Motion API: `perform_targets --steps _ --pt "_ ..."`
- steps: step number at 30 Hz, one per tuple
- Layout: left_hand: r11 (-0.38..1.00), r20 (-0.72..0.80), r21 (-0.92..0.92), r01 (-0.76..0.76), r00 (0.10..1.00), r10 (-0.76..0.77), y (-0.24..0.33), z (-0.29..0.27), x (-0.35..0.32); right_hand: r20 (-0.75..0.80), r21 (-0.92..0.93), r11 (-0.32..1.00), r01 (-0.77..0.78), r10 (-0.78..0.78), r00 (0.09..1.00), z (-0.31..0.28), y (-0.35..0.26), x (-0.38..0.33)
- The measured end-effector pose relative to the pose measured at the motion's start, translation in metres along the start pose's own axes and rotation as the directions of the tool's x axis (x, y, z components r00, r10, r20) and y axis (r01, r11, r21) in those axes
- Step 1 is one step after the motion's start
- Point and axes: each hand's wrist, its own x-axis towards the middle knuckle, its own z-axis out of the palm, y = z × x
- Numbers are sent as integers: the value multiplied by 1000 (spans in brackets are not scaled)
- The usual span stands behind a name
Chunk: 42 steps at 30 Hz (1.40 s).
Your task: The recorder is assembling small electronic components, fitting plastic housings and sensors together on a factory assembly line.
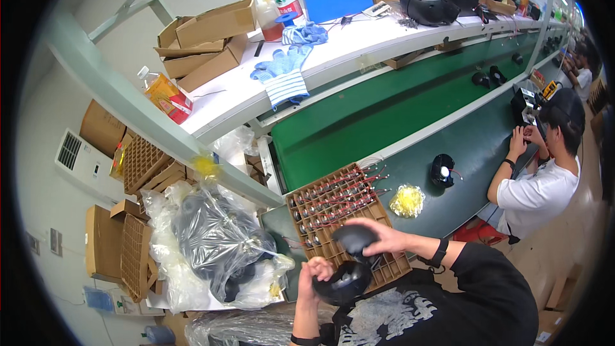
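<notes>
My left hand [316, 274] is closed on the rim of a black bowl-shaped plastic housing [343, 286], its hollow side facing up. Some parts inside it show only dimly. Just above, my right hand [382, 237] grips a rounded black plastic shell [353, 239], tilted over the housing. Both pieces are held in front of my chest, over the near edge of a divided cardboard tray [392, 259]. Rows of small round parts with red and black wires [330, 208] fill the tray's far cells; several nearer cells show bare cardboard.
Right of the tray lie a yellow shiny bundle [407, 200] and another black housing [442, 171]. A large plastic bag of black parts [221, 234] stands left. Beyond runs a green conveyor belt [359, 125], under a white shelf [352, 41]. A co-worker [544, 173] sits at right.
</notes>
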Motion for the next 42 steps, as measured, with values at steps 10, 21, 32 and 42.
perform_targets --steps 10,21,32,42 --pt "902 -247 266 -341 880 405 -19 45 14 -393 898 418 139 615 684 4 63 37" --pt "982 -317 -150 -116 946 63 5 12 -28 -635 739 632 235 535 557 -49 85 45" --pt "708 -328 -702 -81 919 -219 18 -54 -20 -376 -829 350 -435 227 899 27 81 10" --pt "743 -194 -662 102 934 -301 1 -52 8 -197 -68 994 -88 73 978 26 51 -5"
